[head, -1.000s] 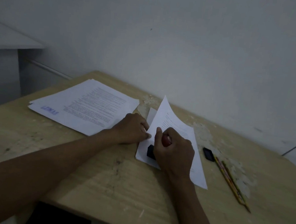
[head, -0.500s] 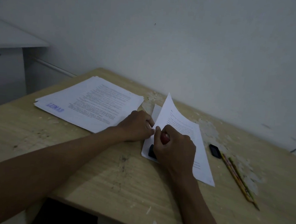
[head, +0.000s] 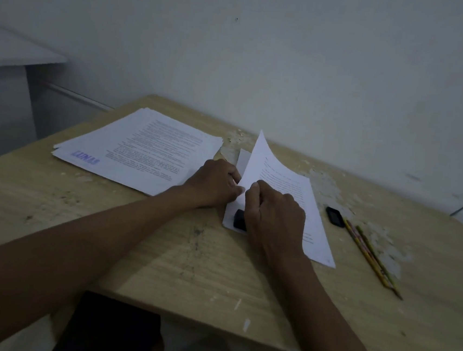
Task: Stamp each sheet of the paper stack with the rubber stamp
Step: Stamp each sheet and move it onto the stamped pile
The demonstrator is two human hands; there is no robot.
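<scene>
Gripping the rubber stamp (head: 239, 220), the right hand (head: 275, 217) has its fingers curled round the handle, so only the black, blocky base shows, pressed on the near left corner of a thin white sheet in the right-hand paper stack (head: 310, 211). That stack is small and lies at an angle at the middle of the tabletop (head: 174, 260), its printed lines faint in the dim light. Its top sheet (head: 257, 163) is lifted and curves up to a pointed corner; the left hand (head: 212, 186) has its fingers bent against this sheet's near edge, though whether it pinches the paper or only props it I cannot tell. To the left, a thicker pile of stamped sheets (head: 148, 150) lies flat and slightly fanned, its top page carrying dense print and a blue block-letter mark at its near left corner. The tabletop is pale wood-grain laminate, scuffed, speckled dark, and flaking white along its far edge by the plain grey wall (head: 291, 68). Right of the stack rests a small black rounded-rectangle object (head: 335, 216), and just beyond it two slim yellow patterned pencils (head: 369, 256) lie side by side, points toward the near edge.
</scene>
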